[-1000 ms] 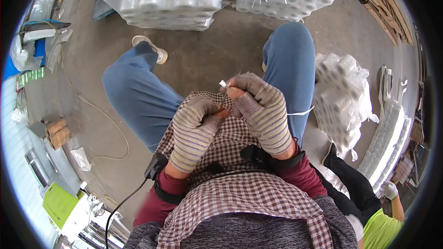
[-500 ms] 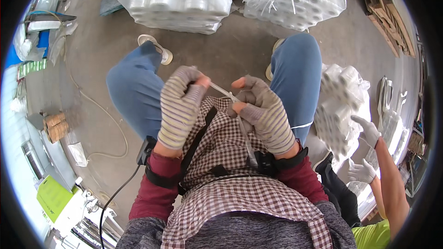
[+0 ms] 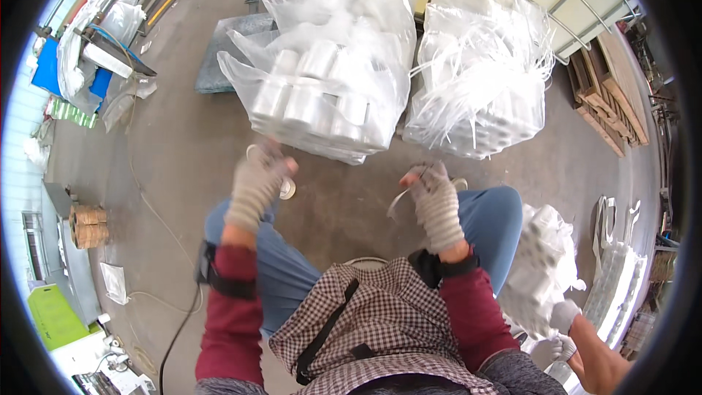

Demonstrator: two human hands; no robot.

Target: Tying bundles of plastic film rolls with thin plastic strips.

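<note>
Both my hands wear striped grey gloves with bare fingertips. My left hand (image 3: pixel 254 184) is raised over my left knee, just short of a clear plastic bag (image 3: pixel 311 113) packed with white rolls. Its fingers are smeared by motion, so their grip does not show. My right hand (image 3: pixel 439 208) is above my right knee with the fingers pinched, and a thin translucent plastic strip (image 3: pixel 395 205) trails from them. Right of that bag stands a second bag of rolls (image 3: pixel 475 113), a tangle of white strips (image 3: pixel 468 66) lying over it.
At right a co-worker's gloved hand (image 3: pixel 564 316) touches another wrapped bundle of rolls (image 3: pixel 537 271). Wooden pallets (image 3: pixel 610 88) lean at the far right. A grey-blue platform (image 3: pixel 227 51) stands behind the first bag. A hose (image 3: pixel 157 212) crosses the floor at left.
My hands have moved apart and forward from my lap, where they worked the strip together. The view has tilted up, showing more of the bags. The co-worker's hands have shifted lower.
</note>
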